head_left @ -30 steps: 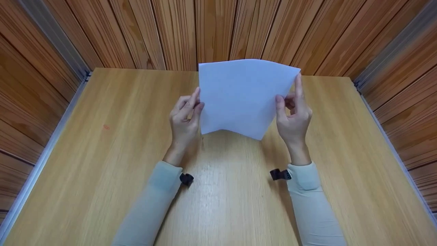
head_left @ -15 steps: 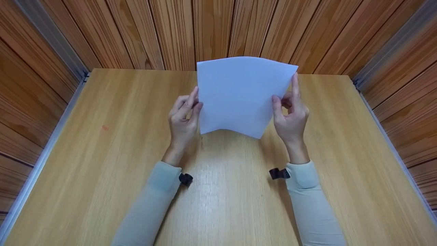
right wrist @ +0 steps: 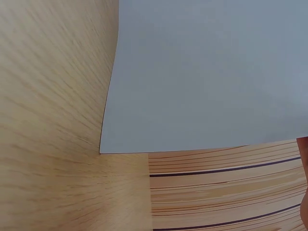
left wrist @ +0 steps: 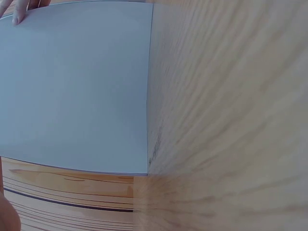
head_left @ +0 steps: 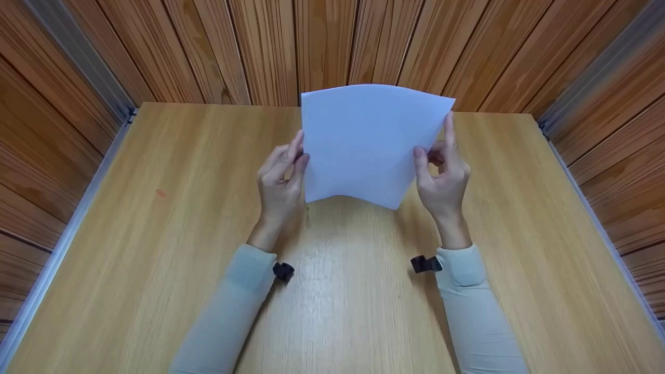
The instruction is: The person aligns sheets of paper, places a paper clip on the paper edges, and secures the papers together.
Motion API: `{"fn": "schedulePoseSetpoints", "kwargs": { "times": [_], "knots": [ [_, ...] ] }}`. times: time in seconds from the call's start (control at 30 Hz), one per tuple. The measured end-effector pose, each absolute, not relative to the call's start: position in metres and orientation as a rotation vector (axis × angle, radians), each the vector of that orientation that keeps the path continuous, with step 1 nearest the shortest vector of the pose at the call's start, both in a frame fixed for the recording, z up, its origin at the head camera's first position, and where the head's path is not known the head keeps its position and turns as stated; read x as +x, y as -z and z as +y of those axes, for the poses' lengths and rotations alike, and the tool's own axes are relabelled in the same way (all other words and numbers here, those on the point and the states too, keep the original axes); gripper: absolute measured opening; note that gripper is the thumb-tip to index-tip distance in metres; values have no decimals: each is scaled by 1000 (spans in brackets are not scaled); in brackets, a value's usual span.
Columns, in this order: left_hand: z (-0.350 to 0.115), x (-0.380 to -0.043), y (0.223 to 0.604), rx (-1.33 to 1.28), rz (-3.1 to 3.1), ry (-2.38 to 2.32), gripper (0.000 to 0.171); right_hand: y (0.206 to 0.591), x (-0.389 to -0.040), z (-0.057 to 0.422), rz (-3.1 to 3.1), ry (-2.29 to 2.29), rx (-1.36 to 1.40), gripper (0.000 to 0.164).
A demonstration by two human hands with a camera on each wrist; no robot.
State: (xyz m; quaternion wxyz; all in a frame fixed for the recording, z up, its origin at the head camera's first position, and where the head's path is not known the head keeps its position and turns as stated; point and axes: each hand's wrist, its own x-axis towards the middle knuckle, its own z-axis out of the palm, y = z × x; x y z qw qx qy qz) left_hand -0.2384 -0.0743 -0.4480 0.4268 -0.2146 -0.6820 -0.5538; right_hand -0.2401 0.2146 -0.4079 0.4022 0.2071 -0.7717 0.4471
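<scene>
A plain white sheet of paper (head_left: 371,143) is held up over the far part of the table, its middle bowed so the top and bottom edges curve. My left hand (head_left: 280,174) pinches the paper's left edge, thumb on the near face and fingers partly hidden behind. At the right edge, my right hand (head_left: 444,176) pinches it between thumb and fingers, with the index finger extended up toward the top corner. In the left wrist view the paper (left wrist: 77,86) fills the left half; the right wrist view has its lower corner and blank face (right wrist: 202,77).
The wooden table (head_left: 343,311) spreads beneath both arms, with a small reddish mark (head_left: 161,193) on its left side. Wood-plank walls (head_left: 327,47) enclose the back and sides. A small black device (head_left: 283,271) is worn at each sleeve cuff.
The paper's top edge has risen slightly in view, and the right hand has shifted a little left. Both hands keep their hold on the sheet.
</scene>
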Motion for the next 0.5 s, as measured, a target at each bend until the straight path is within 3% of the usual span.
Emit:
{"fn": "schedulePoseSetpoints", "kwargs": {
  "times": [0.5],
  "knots": [
    [-76, -239, 450, -549, -1712, 1383, 40, 420, -239, 218, -1985, -1105, 552, 66]
  ]
}}
